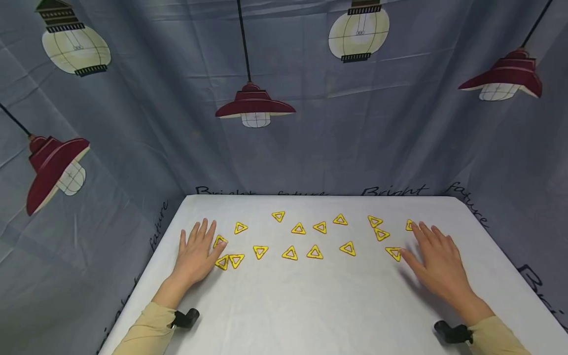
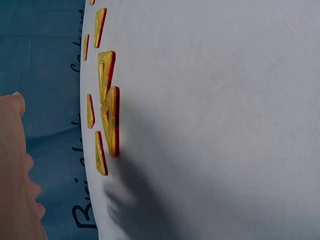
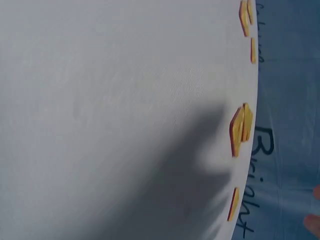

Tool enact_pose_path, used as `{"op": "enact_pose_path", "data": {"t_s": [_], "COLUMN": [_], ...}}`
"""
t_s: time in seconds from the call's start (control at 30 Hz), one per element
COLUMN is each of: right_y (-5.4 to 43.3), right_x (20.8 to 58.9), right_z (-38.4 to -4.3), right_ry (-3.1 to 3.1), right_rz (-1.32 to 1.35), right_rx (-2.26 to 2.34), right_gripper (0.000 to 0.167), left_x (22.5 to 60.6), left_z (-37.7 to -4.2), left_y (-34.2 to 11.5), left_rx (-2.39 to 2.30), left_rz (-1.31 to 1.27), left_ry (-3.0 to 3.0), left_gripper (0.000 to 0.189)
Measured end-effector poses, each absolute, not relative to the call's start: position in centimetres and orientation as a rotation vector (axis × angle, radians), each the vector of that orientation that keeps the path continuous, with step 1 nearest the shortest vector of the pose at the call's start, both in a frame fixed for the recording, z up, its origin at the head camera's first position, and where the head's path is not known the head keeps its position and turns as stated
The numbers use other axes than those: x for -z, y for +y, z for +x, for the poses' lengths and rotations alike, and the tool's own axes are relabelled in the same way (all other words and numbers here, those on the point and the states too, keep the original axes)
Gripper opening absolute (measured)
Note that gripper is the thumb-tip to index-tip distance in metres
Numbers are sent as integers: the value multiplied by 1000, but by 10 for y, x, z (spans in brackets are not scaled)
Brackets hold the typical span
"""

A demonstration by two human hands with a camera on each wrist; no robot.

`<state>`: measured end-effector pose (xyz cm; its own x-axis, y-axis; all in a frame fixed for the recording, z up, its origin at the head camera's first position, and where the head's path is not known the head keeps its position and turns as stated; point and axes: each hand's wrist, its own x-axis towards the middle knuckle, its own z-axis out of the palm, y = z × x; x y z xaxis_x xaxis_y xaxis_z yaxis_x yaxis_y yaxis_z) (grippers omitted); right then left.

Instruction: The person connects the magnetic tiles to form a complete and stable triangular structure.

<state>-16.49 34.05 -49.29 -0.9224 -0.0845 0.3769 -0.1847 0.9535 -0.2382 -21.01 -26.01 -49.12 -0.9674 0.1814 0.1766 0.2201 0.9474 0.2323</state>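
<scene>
Several yellow triangular rings with open centres lie flat on the white table, loosely in two rows. My left hand hovers over the table's left side with fingers extended, its thumb overlapping a triangle in the head view. Just right of that thumb, a pair of triangles lie close together. On the right side my right hand is held out with straight fingers, holding nothing. Its thumb tip overlaps the edge of one triangle, and its fingers partly hide another triangle. Red edges show on the triangles in the left wrist view.
The white table runs back to a grey-blue curtain printed with lamps and lettering. That curtain also closes in both sides. A black wrist camera sits on the left wrist, another black camera on the right.
</scene>
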Motion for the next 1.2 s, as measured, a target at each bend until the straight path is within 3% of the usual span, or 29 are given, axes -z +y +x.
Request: {"op": "enact_pose_path", "data": {"t_s": [0.67, 1.2], "right_y": [298, 256], "right_x": [491, 499], "right_z": [-161, -168], "right_ry": [-2614, -2665], "right_rz": [396, 589], "right_rx": [-552, -515], "right_gripper": [61, 61], "left_x": [490, 484], "left_z": [-202, -193], "left_y": [-233, -184], "left_rx": [497, 476], "left_rz": [-535, -902], "left_ry": [-2851, -2808], "left_gripper": [73, 66]}}
